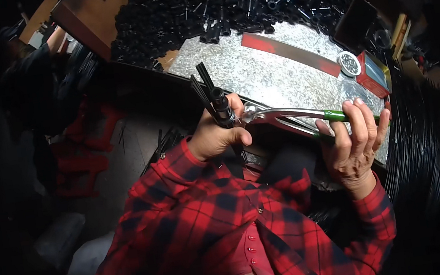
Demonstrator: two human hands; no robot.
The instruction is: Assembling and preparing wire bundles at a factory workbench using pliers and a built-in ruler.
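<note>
My left hand (213,136) is closed around a black tubular piece (219,100) with several thin black rods (203,78) standing up beside it. My right hand (356,147) grips a pair of pliers (334,115) by the green handles, its fingers wrapped over them. The silvery head of the pliers meets the lower end of the tubular piece, by my left thumb. What lies between the jaws is too small to make out. Both hands are above the near edge of a speckled silvery tabletop (209,55).
Black tubular parts (186,8) are heaped along the far side. On the tabletop lie a red-and-grey bar (290,55), a white round dish (350,63) and a red box (372,75). Long thin black rods (417,134) hang at the right. A co-worker's arm (55,41) shows at upper left, above red stools (82,167).
</note>
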